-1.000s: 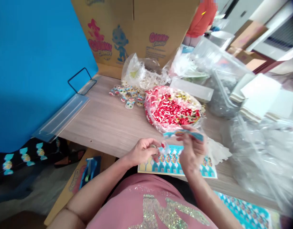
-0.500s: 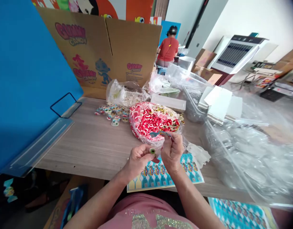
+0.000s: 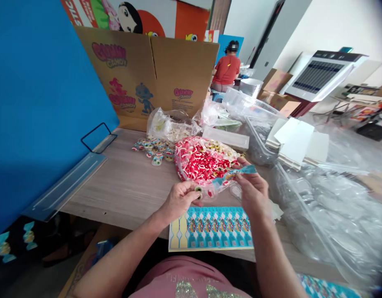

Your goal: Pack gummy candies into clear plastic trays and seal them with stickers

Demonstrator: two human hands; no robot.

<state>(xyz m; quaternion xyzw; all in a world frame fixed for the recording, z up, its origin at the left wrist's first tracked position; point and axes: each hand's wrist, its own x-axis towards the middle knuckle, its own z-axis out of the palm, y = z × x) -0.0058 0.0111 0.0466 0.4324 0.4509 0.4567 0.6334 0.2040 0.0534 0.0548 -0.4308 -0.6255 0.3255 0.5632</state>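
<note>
My left hand [image 3: 180, 199] pinches a small round gummy candy [image 3: 198, 191] between thumb and fingers, just above the table's near edge. My right hand [image 3: 253, 191] holds a blue printed wrapper strip [image 3: 234, 174] stretched up and to the left, close to the candy. Under both hands lies a blue and yellow printed sticker sheet [image 3: 211, 228] on the wooden table [image 3: 129, 182]. Right behind my hands sits a clear bag of red and white gummy candies [image 3: 203, 159].
A pile of wrapped candies [image 3: 152, 147] lies behind the bag, near an open cardboard box [image 3: 150, 74]. A blue board [image 3: 38, 103] stands at left. Clear plastic bags [image 3: 327, 207] and white stacks [image 3: 295, 140] fill the right. A person in red [image 3: 226, 70] sits far back.
My hands have drawn apart: the right hand moved right and lifted the wrapper strip, the left hand keeps the candy. The view shifted slightly, showing more of the sticker sheet.
</note>
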